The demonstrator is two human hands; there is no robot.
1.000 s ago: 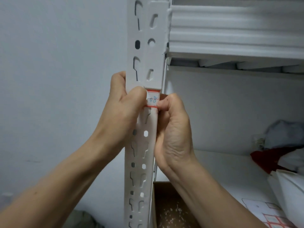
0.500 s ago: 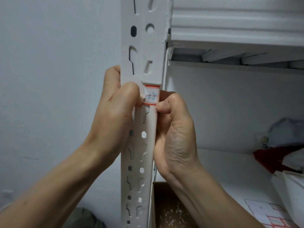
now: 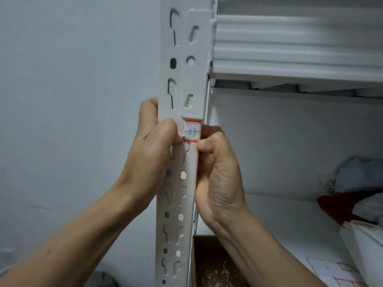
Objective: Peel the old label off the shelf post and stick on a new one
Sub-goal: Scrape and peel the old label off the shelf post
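Light: dim, flat, cool grey; source not in view. No hard shadows, no glare. Wall (image 3: pixel 72 100) at 9 o'clock evenly grey, slightly darker toward 7 o'clock. Soft shade band under the upper shelf (image 3: pixel 290 48) at 2 o'clock.

Focus: shelf post (image 3: pixel 199 79) at centre fairly sharp. Blue writing on the label (image 3: pixel 192 131) readable but soft. Shelf ribs at 1 o'clock smeared sideways. Cloth heap (image 3: pixel 356 172) at 3 o'clock blurred.

Distortion: wide-angle bowing, post curves toward 6 o'clock.

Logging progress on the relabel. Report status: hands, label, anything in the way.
Left hand grips post, thumb at label left edge. Right hand grips post, thumb at right edge. Label on post, lower-left corner looks lifted. Nothing in the way.
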